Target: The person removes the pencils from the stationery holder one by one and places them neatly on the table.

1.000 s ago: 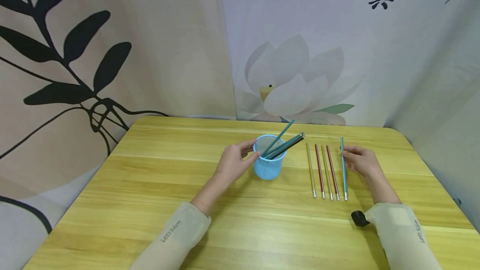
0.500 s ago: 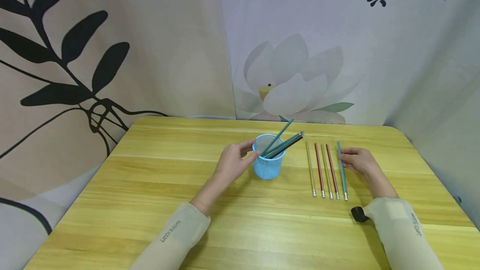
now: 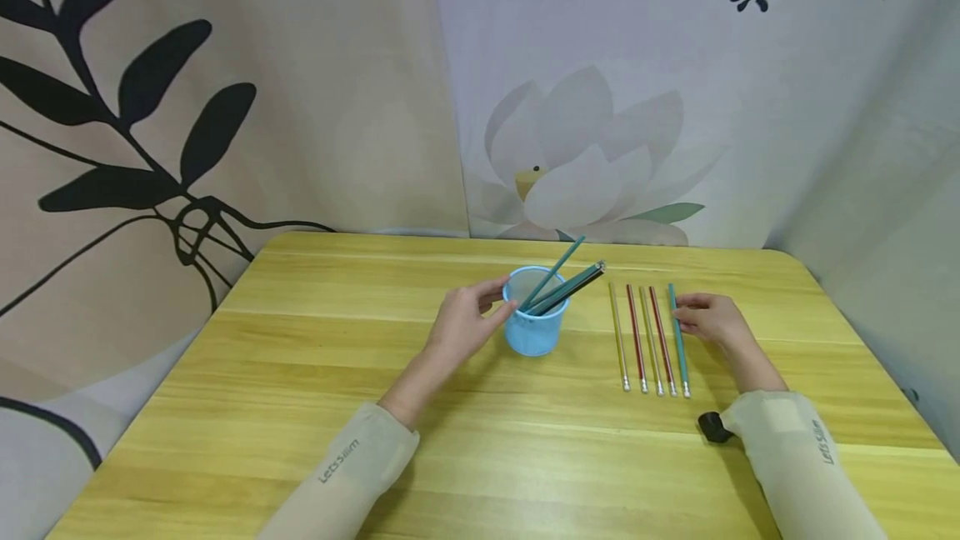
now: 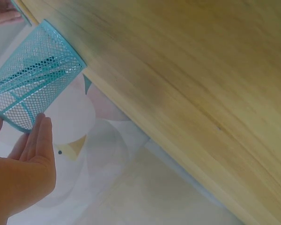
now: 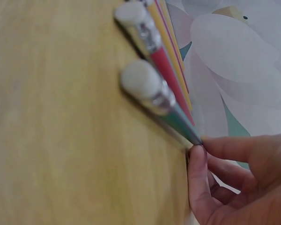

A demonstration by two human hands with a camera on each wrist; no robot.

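Note:
My left hand holds a blue mesh pencil cup near its rim, thumb in front and fingers behind. Several dark green pencils lean out of the cup to the right. With thumb and forefinger my right hand pinches a green pencil, whose white eraser end faces me. That pencil lies at the right end of a row, beside a red pencil. Further left in the row are a yellow pencil, another red pencil and another yellow pencil, spaced side by side with erasers toward me.
The wooden table runs back to a printed curtain with a leaf and lotus pattern. A small black object sits at the right sleeve's cuff.
My right hand has shifted the green pencil left, toward the neighbouring red pencil, and its slant now matches the row. The left hand and the cup stay together in place.

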